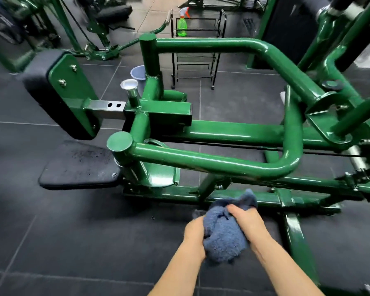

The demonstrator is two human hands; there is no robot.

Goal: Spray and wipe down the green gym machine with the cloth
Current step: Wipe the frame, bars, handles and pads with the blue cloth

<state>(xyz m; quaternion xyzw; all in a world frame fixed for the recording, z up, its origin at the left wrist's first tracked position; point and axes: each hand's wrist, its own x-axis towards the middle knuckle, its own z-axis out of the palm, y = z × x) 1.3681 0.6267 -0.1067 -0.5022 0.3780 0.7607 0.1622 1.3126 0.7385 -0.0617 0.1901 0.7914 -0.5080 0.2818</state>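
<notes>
Bunching the blue cloth (223,236) low center, left hand (194,230) and right hand (247,224) both gripping it; spray bottle (182,23) sits way off upper middle, so the green machine (218,162) might get wiped dry.

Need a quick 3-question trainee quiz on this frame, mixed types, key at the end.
1. True or false: the spray bottle is in the left hand.
2. What do both hands hold?
A. the cloth
B. the bucket
C. the seat pad
3. Fill in: the spray bottle stands on top of the black ____ behind the machine.

Key:
1. False. It stands away from both hands, beyond the machine.
2. A. The left hand and the right hand grip the bunched blue cloth, held in front of the machine's lower bar and not touching it.
3. rack
</notes>
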